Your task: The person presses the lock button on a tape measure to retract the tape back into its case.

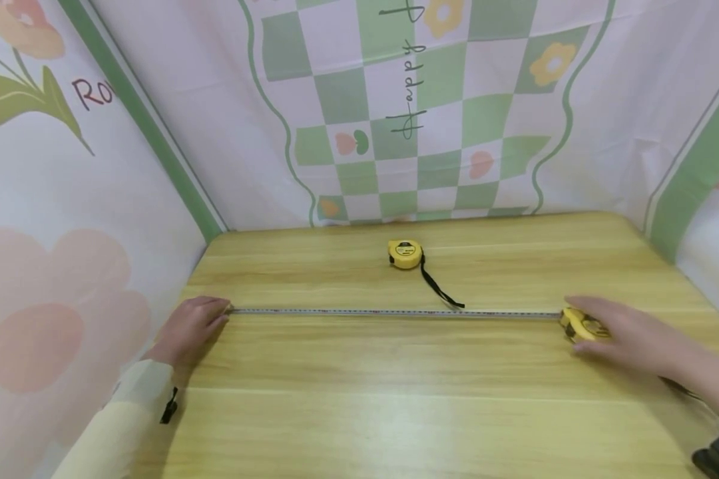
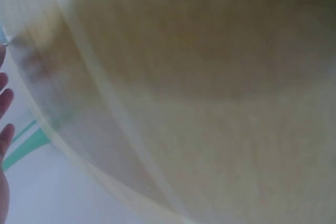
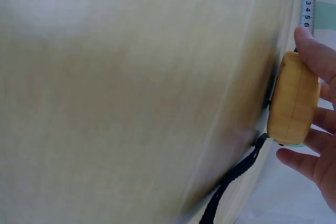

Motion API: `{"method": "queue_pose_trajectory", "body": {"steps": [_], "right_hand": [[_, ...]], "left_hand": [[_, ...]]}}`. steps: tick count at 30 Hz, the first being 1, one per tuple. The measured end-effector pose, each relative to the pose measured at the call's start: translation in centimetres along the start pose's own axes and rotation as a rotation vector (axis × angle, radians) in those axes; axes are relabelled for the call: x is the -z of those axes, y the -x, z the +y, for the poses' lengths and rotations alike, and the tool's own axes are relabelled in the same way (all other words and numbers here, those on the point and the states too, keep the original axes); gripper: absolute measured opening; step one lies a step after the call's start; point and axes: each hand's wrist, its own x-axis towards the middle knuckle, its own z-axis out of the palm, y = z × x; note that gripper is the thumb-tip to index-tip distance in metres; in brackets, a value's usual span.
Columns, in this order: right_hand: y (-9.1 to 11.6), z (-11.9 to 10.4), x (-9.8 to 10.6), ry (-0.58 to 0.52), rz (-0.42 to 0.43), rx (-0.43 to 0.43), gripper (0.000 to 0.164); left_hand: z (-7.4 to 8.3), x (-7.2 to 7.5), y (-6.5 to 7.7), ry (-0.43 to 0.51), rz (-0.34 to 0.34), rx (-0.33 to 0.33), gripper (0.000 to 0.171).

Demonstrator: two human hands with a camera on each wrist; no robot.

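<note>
A yellow tape measure point(image 1: 582, 326) lies in the grip of my right hand point(image 1: 632, 336) near the table's right side. Its metal blade point(image 1: 389, 312) runs drawn out across the table to the left. At the far end of the blade, my left hand point(image 1: 193, 327) pinches the tip between thumb and fingers. In the right wrist view the yellow case point(image 3: 294, 100) shows side-on between thumb and fingers, with a black strap point(image 3: 228, 179) trailing from it. Only fingertips point(image 2: 6, 100) of the left hand show at the left wrist view's edge.
A second yellow tape measure point(image 1: 405, 255) lies behind the blade, its black strap point(image 1: 436, 283) reaching toward the blade. The wooden table point(image 1: 359, 392) is bordered by patterned cloth walls point(image 1: 389, 120) at the back and sides.
</note>
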Motion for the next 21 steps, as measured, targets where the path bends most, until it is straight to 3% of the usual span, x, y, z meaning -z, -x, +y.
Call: {"method": "queue_pose_trajectory", "body": {"steps": [4,14,21], "right_hand": [[0.1,0.0,0.0,0.017,-0.016,-0.016,0.077],[0.1,-0.1,-0.1,0.044,-0.034,-0.035,0.075],[0.0,-0.1,-0.1,0.034,-0.061,-0.033,0.081]], "left_hand": [[0.1,0.0,-0.3,0.004,-0.010,0.003,0.033],[0.2,-0.5,-1.1,-0.044,-0.050,-0.029,0.023],[0.1,-0.7,-1.2,-0.070,-0.007,-0.093,0.018]]}}
